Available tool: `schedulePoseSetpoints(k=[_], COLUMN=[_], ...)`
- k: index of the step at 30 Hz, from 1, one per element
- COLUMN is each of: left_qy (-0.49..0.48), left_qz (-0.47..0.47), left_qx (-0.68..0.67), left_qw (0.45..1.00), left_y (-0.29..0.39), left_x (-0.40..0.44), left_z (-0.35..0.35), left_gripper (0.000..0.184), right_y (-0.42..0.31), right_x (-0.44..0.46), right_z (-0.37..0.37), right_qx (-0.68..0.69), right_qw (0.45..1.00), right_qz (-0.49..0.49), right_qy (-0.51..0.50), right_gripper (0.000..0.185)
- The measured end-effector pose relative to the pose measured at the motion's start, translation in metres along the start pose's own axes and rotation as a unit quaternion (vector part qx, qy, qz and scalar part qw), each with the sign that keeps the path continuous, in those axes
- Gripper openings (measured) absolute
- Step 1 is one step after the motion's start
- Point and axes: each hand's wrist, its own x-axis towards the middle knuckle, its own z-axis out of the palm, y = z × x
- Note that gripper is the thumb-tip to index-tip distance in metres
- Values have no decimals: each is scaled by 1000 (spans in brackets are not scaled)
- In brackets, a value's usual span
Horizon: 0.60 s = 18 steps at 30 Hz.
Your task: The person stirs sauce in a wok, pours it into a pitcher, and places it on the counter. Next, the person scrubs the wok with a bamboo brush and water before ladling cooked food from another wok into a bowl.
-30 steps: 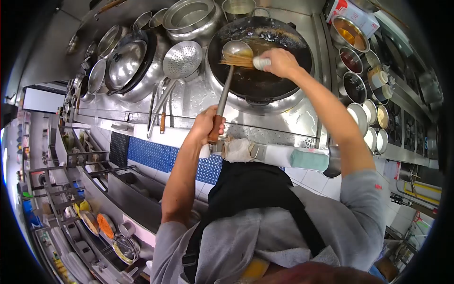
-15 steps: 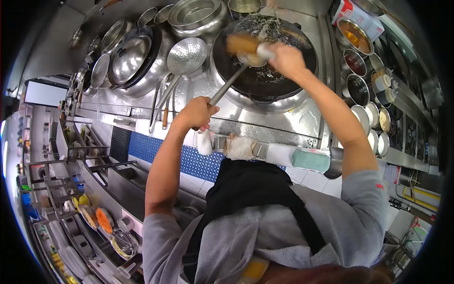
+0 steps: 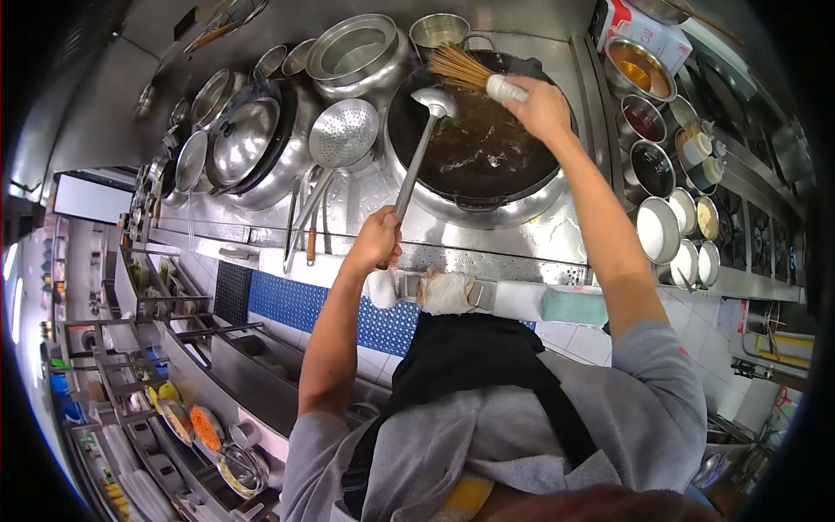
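Observation:
My left hand (image 3: 379, 237) is wrapped round the handle of a long metal ladle (image 3: 418, 155), whose bowl is turned underside up over the left part of a large black wok (image 3: 487, 187). Dark liquid (image 3: 487, 143) moves in the wok. My right hand (image 3: 541, 106) grips the white-wrapped end of a bamboo brush (image 3: 463, 70), its bristles pointing up and left above the wok's far side. Left of the wok lies a perforated metal strainer (image 3: 344, 132).
Lidded and open pots (image 3: 352, 50) stand at the back left. Bowls of sauce (image 3: 644, 117) and white seasoning containers (image 3: 658, 230) line the right side. Folded cloths (image 3: 445, 291) lie along the stove's near edge.
The brush has risen from inside the wok to its far side, bristles now upward. The ladle has swung left and turned over. Splashing liquid at the wok's back has died down.

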Motion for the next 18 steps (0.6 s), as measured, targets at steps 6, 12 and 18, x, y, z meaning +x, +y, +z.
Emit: schedulePoseSetpoints(k=[6, 12, 18], left_qy=[-88, -296, -86], left_qz=[-37, -107, -47], left_qx=[-181, -561, -244], left_qw=[979, 765, 965], left_y=[-9, -30, -6], left_x=[1, 6, -32], left_z=[23, 24, 16], left_gripper=[35, 29, 18], right_y=[32, -3, -6], right_x=[3, -28, -13], right_z=[21, 38, -5], right_qx=[-50, -85, -183], right_qw=[997, 988, 971], right_qz=[-7, -112, -151], right_qy=[-61, -64, -27], right_gripper=[40, 37, 37])
